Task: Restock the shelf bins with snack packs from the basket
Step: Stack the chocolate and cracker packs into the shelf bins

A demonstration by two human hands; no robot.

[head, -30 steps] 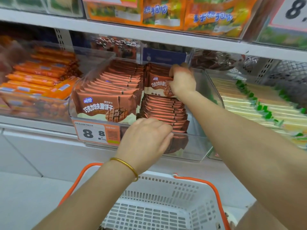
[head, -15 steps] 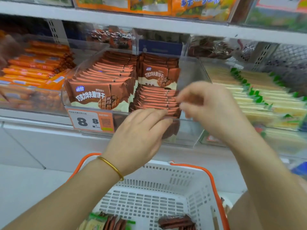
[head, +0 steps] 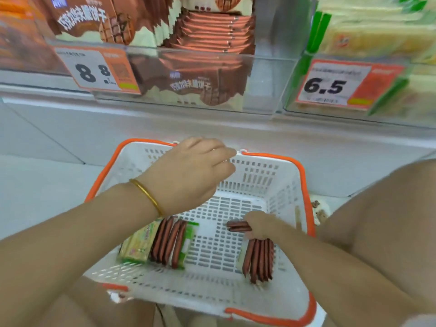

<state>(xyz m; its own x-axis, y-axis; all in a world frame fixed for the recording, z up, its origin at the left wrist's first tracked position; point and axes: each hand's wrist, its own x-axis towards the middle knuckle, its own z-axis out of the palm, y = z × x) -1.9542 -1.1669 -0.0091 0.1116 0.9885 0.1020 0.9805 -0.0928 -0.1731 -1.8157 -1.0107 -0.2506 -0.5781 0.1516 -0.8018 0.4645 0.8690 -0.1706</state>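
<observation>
A white basket [head: 266,175] with orange handles sits below the shelf. Down inside it, my right hand [head: 259,224] grips a couple of brown snack packs [head: 237,226] near the basket's right side. More brown packs [head: 258,259] stand on edge just below that hand. At the basket's left lie brown packs [head: 168,241] between green-and-cream packs [head: 139,241]. My left hand [head: 188,173], with a gold bangle on the wrist, hovers over the basket's far rim, its fingers loosely curled and holding nothing. The clear bin [head: 269,74] of brown packs is on the shelf above.
An orange price tag reading 8.8 [head: 99,70] hangs on the brown-pack bin. To its right a bin of cream and green packs [head: 368,31] carries a 6.5 tag [head: 346,84]. Orange packs [head: 16,27] fill the bin at far left. My knee [head: 382,208] is beside the basket's right edge.
Both hands left the shelf bin. My right hand dropped into the basket and took hold of brown packs; my left hand lowered over the basket rim. The view tilted down.
</observation>
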